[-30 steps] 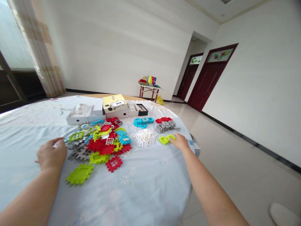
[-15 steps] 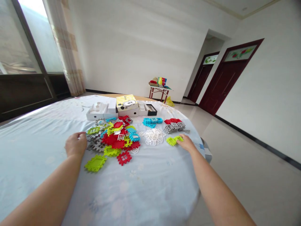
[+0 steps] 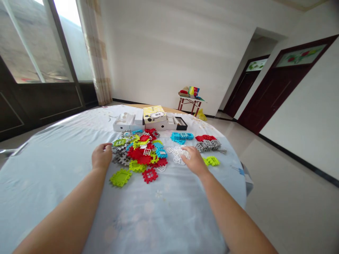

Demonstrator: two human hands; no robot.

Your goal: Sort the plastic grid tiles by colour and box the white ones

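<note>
My left hand (image 3: 102, 156) rests at the left edge of a mixed pile of plastic interlocking building pieces (image 3: 137, 155), its fingers curled together near a light green window piece (image 3: 119, 142). Whatever they may hold is hidden. My right hand (image 3: 195, 161) is over the right side of the white lattice pieces (image 3: 175, 153), fingers apart and nothing visible in them. Just right of that hand lie light green pieces (image 3: 212, 161). A flat green square piece (image 3: 121, 177) and a red window piece (image 3: 150, 175) lie at the pile's near edge.
Behind the pile stand open white boxes (image 3: 128, 126), a yellow cartoon box (image 3: 154, 114) and a black tray (image 3: 182, 123). Sorted blue (image 3: 181, 137), red (image 3: 205, 138) and grey pieces (image 3: 208, 145) lie at the right. A patterned cloth (image 3: 164, 215) covers the round table.
My right hand has let go of a green piece beside another green one and moved left over the white pieces. My left hand stays by the pile. The view has turned slightly left.
</note>
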